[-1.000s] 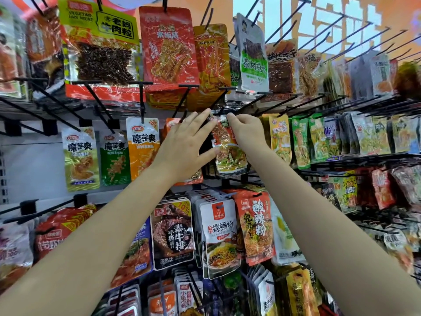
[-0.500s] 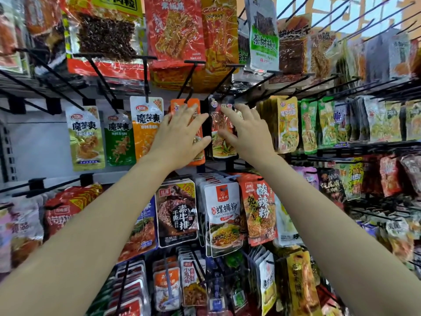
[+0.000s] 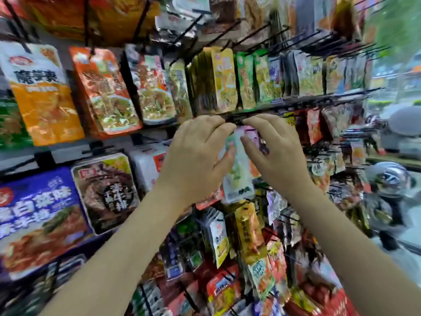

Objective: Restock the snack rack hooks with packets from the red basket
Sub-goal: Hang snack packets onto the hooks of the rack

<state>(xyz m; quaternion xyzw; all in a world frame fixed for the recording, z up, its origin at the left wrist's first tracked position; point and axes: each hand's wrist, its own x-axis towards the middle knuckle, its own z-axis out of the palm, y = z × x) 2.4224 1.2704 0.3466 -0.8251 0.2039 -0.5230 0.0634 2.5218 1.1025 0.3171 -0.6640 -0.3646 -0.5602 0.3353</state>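
Observation:
A white and pale green snack packet [image 3: 238,179] hangs between my two hands in the middle of the rack. My left hand [image 3: 198,156] pinches its upper left edge with thumb and curled fingers. My right hand [image 3: 273,151] pinches its top right, where a pink and purple packet top [image 3: 250,133] shows. Both sets of fingertips sit just under a black hook bar [image 3: 296,106]. The hook's tip is hidden by my fingers. The red basket is out of view. The frame is blurred by motion.
Rows of hanging packets surround my hands: an orange packet [image 3: 43,96] and a red-orange packet [image 3: 107,92] at upper left, yellow and green packets [image 3: 227,80] above, a blue packet [image 3: 38,215] at lower left. Bare black hooks [image 3: 330,37] jut out at upper right.
The view has swung down and right. Both hands left the packet on the upper row and now pinch a white and green packet one row lower.

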